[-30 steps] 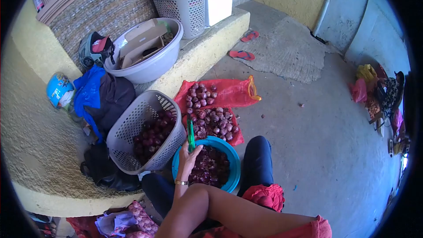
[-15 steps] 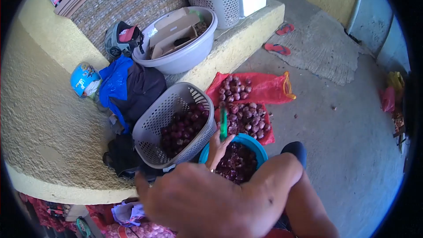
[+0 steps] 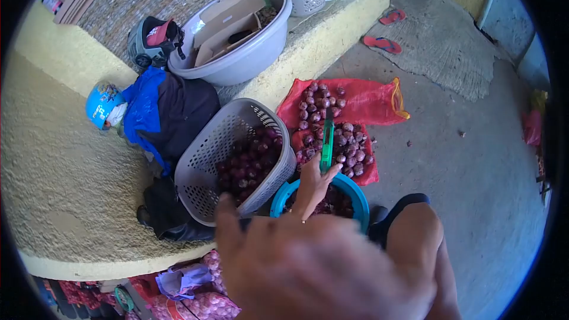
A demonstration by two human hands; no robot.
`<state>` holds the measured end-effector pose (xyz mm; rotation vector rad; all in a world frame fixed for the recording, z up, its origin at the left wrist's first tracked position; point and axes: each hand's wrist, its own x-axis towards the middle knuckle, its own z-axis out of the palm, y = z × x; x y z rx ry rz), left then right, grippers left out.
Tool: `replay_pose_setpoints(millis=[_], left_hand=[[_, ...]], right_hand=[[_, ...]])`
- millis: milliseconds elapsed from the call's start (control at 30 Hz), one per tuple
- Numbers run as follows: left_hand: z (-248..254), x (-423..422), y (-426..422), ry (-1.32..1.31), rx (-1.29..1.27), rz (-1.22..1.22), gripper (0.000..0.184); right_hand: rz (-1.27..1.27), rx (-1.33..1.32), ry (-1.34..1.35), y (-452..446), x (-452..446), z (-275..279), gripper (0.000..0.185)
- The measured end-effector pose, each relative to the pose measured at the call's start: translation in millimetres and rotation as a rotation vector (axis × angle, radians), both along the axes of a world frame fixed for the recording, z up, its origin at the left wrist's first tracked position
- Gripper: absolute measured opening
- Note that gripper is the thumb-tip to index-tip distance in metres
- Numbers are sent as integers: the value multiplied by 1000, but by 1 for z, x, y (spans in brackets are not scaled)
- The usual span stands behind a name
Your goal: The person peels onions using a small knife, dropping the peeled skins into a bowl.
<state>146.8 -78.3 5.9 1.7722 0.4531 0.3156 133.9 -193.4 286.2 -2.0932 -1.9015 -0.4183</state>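
Observation:
My left hand (image 3: 313,188) is closed around a green utility knife (image 3: 327,145), its dark blade end pointing up and away from me. Close to the camera, my right hand (image 3: 314,266) is large and smeared by motion, one finger or thumb sticking out to the left; whether it holds anything is hidden. Below the left hand stands a blue tub (image 3: 360,198) with onion skins in it, partly covered by both hands. Beyond the knife, red onions (image 3: 351,153) lie on a red mesh sack (image 3: 370,104). A grey perforated basket (image 3: 198,157) with more red onions stands to the left.
A pale basin (image 3: 252,53) with a cardboard box is on the yellow ledge (image 3: 332,35). Helmets, including a blue one (image 3: 102,104), and a blue and black jacket (image 3: 184,109) are by the wall. Flip-flops (image 3: 382,44) lie farther off. Sacks of pink bulbs (image 3: 207,307) are at lower left.
My left hand and the utility knife appear slightly right and higher in view. The blurred right hand has shifted right, covering more of the tub. The view has tilted a little.

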Motion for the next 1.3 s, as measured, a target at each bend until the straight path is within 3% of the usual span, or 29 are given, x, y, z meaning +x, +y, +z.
replay_pose_setpoints(millis=[300, 367, 400, 433, 533, 600, 633, 700, 733, 833, 867, 933, 967, 1000, 1100, 1167, 1233, 1300], left_hand=[[-26, 32, -4, 26, 100, 19, 22], [-10, 36, -1, 2, 56, 46, 23], [-24, 37, 0, 57, 49, 50, 24], [-29, 40, -3, 113, 37, 41, 25], [-46, 40, 1, 80, 122, 36, 28], [-63, 44, -1, 89, 76, 53, 29], [-65, 44, 1, 84, 68, 48, 29], [-68, 43, 1, 65, 103, 52, 26], [-84, 44, -3, 112, -19, 86, 24], [-125, 46, -6, 66, 196, 20, 22], [-139, 47, -6, 189, 17, -49, 36], [-163, 45, -10, 123, 107, -3, 45], [-176, 44, -10, 60, 207, 48, 55], [-183, 47, -7, 187, 96, -6, 69], [-176, 48, -7, 232, 288, -30, 69], [-181, 50, -2, 268, 284, -35, 67], [-185, 51, 2, 304, 284, -48, 66], [-185, 52, 8, 251, 197, -31, 56]], right_hand=[[490, -400, 401, 45, 22, -11, 11], [327, -200, 341, 32, 33, -33, 20], [239, -109, 317, 25, 36, -42, 27], [233, -122, 326, 17, 39, -44, 27], [-129, -328, 255, 0, 47, -38, 28], [-29, -501, 251, -14, 74, -93, 21], [-282, -499, 427, -7, 91, -119, 23], [-443, -426, 820, 0, 142, -198, 40], [-487, -436, 820, 1, 156, -251, 50], [-612, -107, 866, 25, 149, -371, 48], [-624, 9, 926, 32, 145, -403, 46], [-632, 20, 1072, 41, 141, -453, 43], [-628, 38, 1224, 45, 142, -469, 39], [-631, 38, 1222, 48, 145, -479, 39], [-578, 126, 1189, 51, 157, -510, 30], [-715, 216, 1242, 54, 178, -537, 28], [-791, 252, 1078, 52, 198, -571, 31], [-984, -45, 1004, 57, 220, -568, 33]])
